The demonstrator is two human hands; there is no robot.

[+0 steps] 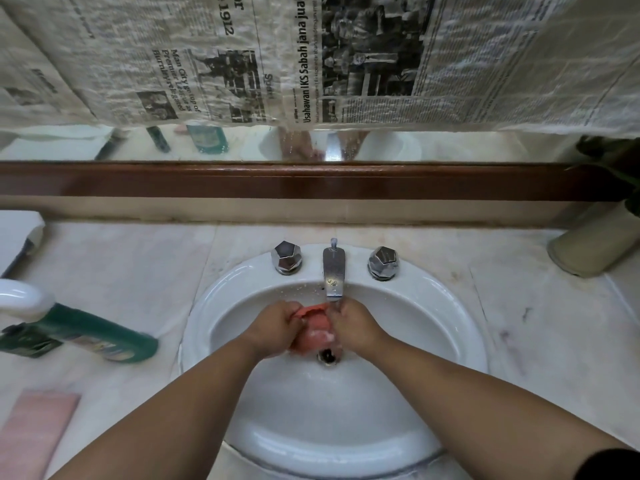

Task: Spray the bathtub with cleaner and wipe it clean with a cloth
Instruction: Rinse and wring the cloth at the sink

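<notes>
I stand at a white oval sink (433, 306) set in a pale marble counter. My left hand (273, 327) and my right hand (356, 323) both grip a wet orange-red cloth (313, 323), bunched between them under the chrome faucet (334, 271). Water runs from the spout onto the cloth, and foam shows on its lower part. The drain (327, 356) lies just below the cloth. A green bottle of cleaner (104, 336) lies on its side on the counter to the left. No bathtub is in view.
Two chrome taps (286, 257) (382, 263) flank the faucet. A pink cloth (34, 431) lies at the counter's front left. A white curved object (24, 297) sits at the left edge. A plant pot (595, 244) stands far right. Newspaper (311, 57) covers the mirror above a wooden rail (311, 180).
</notes>
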